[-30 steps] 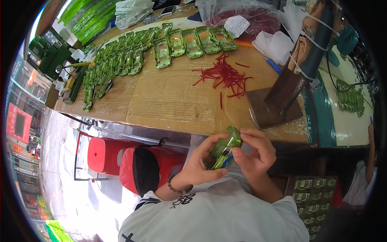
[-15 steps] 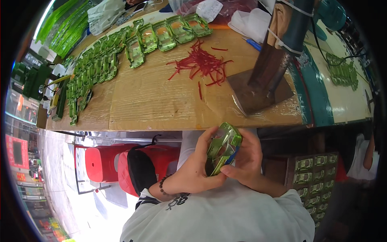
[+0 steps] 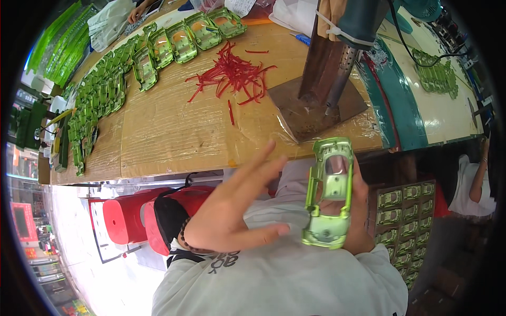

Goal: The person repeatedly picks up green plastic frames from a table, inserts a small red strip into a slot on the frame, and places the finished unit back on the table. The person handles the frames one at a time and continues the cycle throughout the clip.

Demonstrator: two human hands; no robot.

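My right hand [image 3: 359, 213] grips a shiny green toy car body shell [image 3: 335, 190], held upright on end just off the table's front edge. Its fingers are mostly hidden behind the shell, whose window openings show. To the left, my left hand [image 3: 229, 203] is apart from the shell, its fingers stretched and spread with nothing in them. On the table beyond, thin red strips [image 3: 229, 73] lie in a loose heap. Several more green car shells [image 3: 182, 45] stand in rows at the far left of the table.
A metal stand with a square base plate [image 3: 316, 113] rises from the table's right half. A blue-handled tool [image 3: 303, 39] lies behind it. Stacked trays of green shells [image 3: 406, 216] stand at lower right. Red stools [image 3: 124, 218] are at lower left. A person's hand [image 3: 138, 13] shows far back.
My left hand has let go of the shell and moved left, opening. My right hand has turned the shell and shifted it right. The view has shifted slightly.
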